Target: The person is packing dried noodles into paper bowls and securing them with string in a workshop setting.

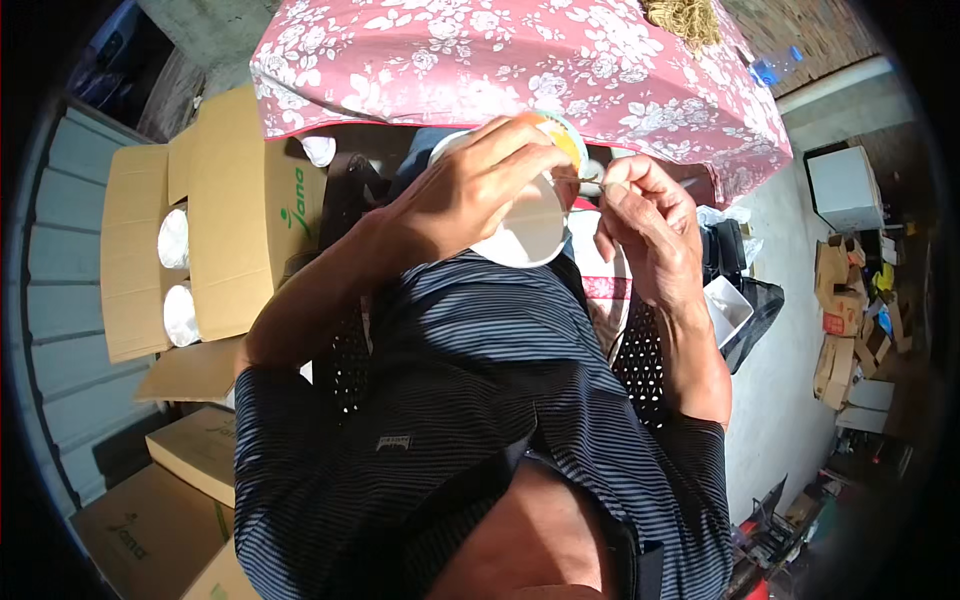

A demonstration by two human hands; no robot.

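Observation:
A white round tub (522, 232) is in front of my chest, its pale inside partly turned toward me. My left hand (475, 190) is closed over its left and upper side. Behind the fingers shows a round edge with orange and teal print (565, 138); whether it belongs to the tub I cannot tell. My right hand (655, 225) is just right of the tub, thumb and forefinger pinched on a thin, dark, wire-like piece (590, 181). That piece reaches toward my left fingertips; its far end is hidden.
A table with a pink floral cloth (450, 60) stands ahead, a straw-coloured bundle (685, 20) on it. At left is an open cardboard box (232, 200) with white round items (173, 240); more boxes (150, 530) lie below. Flattened cardboard (845, 290) and a white box (845, 188) are far right.

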